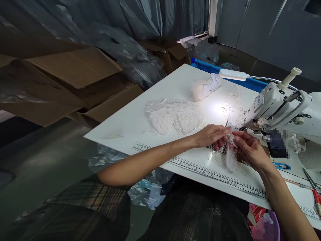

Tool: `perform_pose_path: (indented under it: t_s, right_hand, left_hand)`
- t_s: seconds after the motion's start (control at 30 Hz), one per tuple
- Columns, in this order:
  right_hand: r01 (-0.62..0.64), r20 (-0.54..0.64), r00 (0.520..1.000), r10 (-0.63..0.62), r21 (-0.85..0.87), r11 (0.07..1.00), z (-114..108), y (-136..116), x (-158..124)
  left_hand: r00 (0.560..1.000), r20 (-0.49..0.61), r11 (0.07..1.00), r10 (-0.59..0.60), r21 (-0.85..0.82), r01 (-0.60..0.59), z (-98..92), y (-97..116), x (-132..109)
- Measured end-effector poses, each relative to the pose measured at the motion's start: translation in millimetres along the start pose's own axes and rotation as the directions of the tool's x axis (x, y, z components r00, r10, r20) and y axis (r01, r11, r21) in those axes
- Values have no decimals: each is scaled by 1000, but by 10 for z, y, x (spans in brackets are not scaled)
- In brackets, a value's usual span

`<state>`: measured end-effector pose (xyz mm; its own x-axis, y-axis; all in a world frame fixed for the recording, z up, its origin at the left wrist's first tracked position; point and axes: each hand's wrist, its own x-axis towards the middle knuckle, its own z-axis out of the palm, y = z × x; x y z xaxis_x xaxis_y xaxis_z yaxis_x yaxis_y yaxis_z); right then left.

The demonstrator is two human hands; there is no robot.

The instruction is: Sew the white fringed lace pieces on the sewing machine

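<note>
Both hands meet in front of the needle of a white sewing machine (263, 103). My left hand (213, 135) is closed, with thumb and fingers pinching the upper edge of a piece of white lace fabric (230, 157). From the other side my right hand (252, 150) pinches the same edge. The lace hangs down from the fingertips toward the table's front edge, and its lower part is slightly blurred. Left of the hands a cream knitted lace garment piece (175, 115) lies spread flat. Behind it rests a bundle of pale fabric (204, 87).
A white lamp (234, 75) lights the white table (120, 130), which has a printed ruler (200, 169) along its front. Scissors (313, 184), a blue clip-like tool (282, 166) and a dark phone-like object (277, 144) lie right. Cardboard boxes (75, 67) stand left.
</note>
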<state>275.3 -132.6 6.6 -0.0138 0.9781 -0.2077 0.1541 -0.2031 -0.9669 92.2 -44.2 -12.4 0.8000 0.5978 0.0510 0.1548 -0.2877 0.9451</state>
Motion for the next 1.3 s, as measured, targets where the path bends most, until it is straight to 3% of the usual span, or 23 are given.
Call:
perform_pose_path:
  t_s: [0.07,0.17,0.23,0.37,0.43,0.5,0.57,0.8,0.97,1.13,1.3]
  right_hand:
    - [21,43,999,-18,-76,997,0,-33,29]
    - [73,-50,993,-104,-423,903,-105,3,33]
    - [141,-59,972,-226,-623,769,-179,78,7]
    - [364,143,880,-453,-817,448,-224,279,-47]
    - [375,186,834,-520,-882,285,-215,378,-45]
    - [353,186,802,-568,-915,197,-211,459,-26]
    - [351,170,782,-600,-915,197,-220,516,-6]
    - [392,94,781,-617,-844,367,-249,551,-53]
    - [469,171,733,-658,-829,306,-230,558,-97]
    - [486,183,741,-646,-810,328,-260,572,-105]
    - [437,196,757,-623,-861,260,-201,513,-118]
  left_hand:
    - [1000,-16,996,-26,79,27,-33,-35,-9]
    - [994,-111,960,-22,276,52,-52,-66,-45]
    - [992,-126,939,-24,337,65,-49,-52,-66]
    - [972,-157,902,-174,371,222,-55,49,-67]
    - [954,-181,877,-240,382,293,-68,104,-54]
    - [940,-197,857,-279,390,336,-82,148,-39]
    - [930,-193,843,-311,395,364,-91,182,-26]
    - [893,-175,832,-414,325,449,-63,219,7]
    - [896,-202,845,-396,302,442,-29,141,13]
    - [913,-193,873,-359,276,401,-39,108,1]
    - [914,-139,841,-380,360,404,-72,214,-22]
